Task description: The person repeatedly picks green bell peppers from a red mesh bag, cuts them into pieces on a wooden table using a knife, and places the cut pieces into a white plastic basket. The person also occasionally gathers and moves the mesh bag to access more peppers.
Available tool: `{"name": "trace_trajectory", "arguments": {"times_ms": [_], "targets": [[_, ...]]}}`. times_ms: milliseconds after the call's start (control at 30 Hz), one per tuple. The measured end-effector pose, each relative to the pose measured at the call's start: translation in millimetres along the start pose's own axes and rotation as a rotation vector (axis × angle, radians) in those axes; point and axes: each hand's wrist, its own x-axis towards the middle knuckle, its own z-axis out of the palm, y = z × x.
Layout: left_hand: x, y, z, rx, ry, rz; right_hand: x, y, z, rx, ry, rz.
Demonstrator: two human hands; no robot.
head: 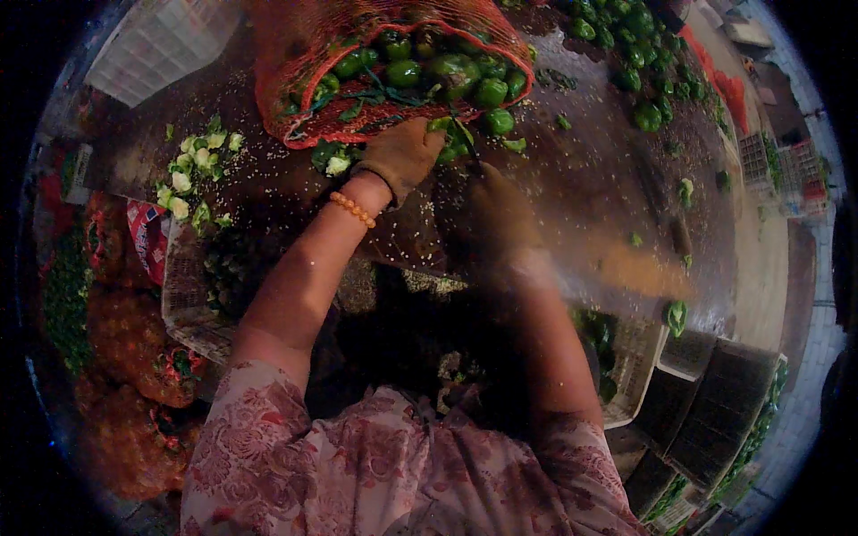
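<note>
My left hand point(405, 157), in a brown glove, is closed on a piece of green pepper point(454, 141) at the mouth of a red mesh sack point(275, 100). Just to its right, my gloved right hand point(503, 204) is blurred and grips a knife point(467, 137), whose thin dark blade points up to the pepper. Whole green peppers point(452, 74) fill the sack's opening, and one green pepper point(498, 122) lies just outside it. Pale cut pepper cores point(201, 157) lie in a heap on the brown table point(570, 161) to the left.
Loose green peppers point(637, 40) are piled at the back right. Scattered seeds cover the table. A plastic crate point(177, 288) stands below its left edge, another crate point(633, 368) below the right. Full mesh sacks point(134, 335) stand at the left. A white crate point(161, 47) is at the back left.
</note>
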Motion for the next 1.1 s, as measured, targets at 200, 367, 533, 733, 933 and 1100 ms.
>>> {"name": "trace_trajectory", "arguments": {"times_ms": [200,367,533,733,933,1100], "targets": [[-2.2,5.4,-1.8,0.069,-0.026,-0.015,5.2,-13.0,4.2,-0.122,0.009,-0.064],[-4.1,0.2,7.7,0.077,0.032,0.062,33.8,16.0,26.1,-0.175,-0.056,-0.078],[-16.3,-1.2,7.3,0.028,-0.014,0.163,43.9,4.9,29.5,-0.225,-0.147,-0.086],[-8.9,-56.1,31.4,-0.436,0.022,0.199,42.1,1.5,13.6,-0.283,-0.304,-0.154],[-19.8,-55.0,41.4,0.158,0.412,0.515,45.3,-1.5,14.2,-0.039,-0.264,-0.015],[-34.1,-31.1,15.9,0.105,0.227,0.537,49.0,21.6,33.4,0.277,-0.177,0.119]]}}
